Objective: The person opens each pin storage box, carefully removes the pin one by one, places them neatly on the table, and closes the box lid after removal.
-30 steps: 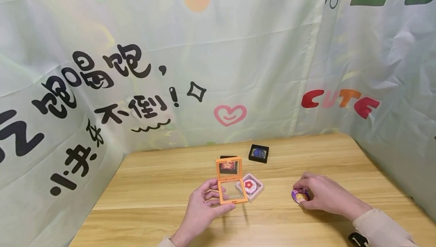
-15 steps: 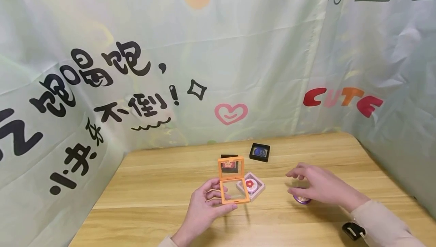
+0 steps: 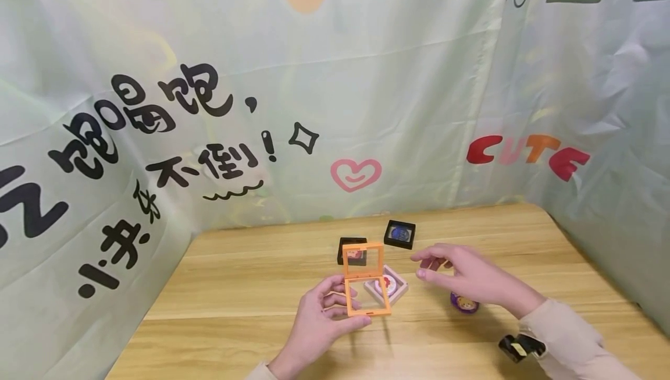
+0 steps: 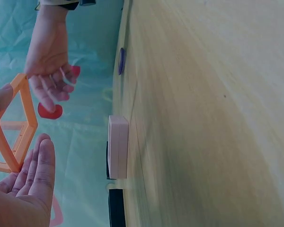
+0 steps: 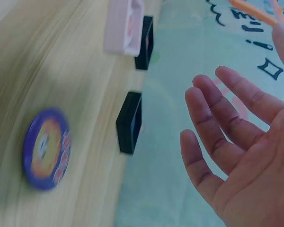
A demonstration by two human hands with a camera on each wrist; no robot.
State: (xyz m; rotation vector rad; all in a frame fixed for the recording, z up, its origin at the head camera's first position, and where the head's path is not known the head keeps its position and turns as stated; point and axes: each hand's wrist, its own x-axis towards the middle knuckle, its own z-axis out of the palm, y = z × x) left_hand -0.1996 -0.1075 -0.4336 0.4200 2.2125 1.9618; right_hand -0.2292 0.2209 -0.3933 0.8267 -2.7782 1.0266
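My left hand (image 3: 321,327) holds an orange hinged display frame (image 3: 364,277) above the table, thumb on one edge and fingers on another. The frame stands unfolded, its two panes see-through with nothing between them. My right hand (image 3: 466,272) is in the air to the right of the frame, fingers loosely bent and holding nothing, as the right wrist view also shows. On the table below it lies a round purple-rimmed badge (image 3: 464,303) with a cartoon animal on it, also seen as a disc (image 5: 46,149) in the right wrist view.
Behind the orange frame sits a pink case (image 3: 402,288) with a white, red-flowered badge (image 3: 386,284). Farther back are two black cases, one with a blue piece (image 3: 401,234), the other partly hidden (image 3: 342,250). A printed cloth (image 3: 408,106) hangs around the wooden table (image 3: 251,287).
My right hand has let go of the purple badge, leaving it on the table, and moved up and left toward the orange frame. My left hand with the frame has shifted slightly right.
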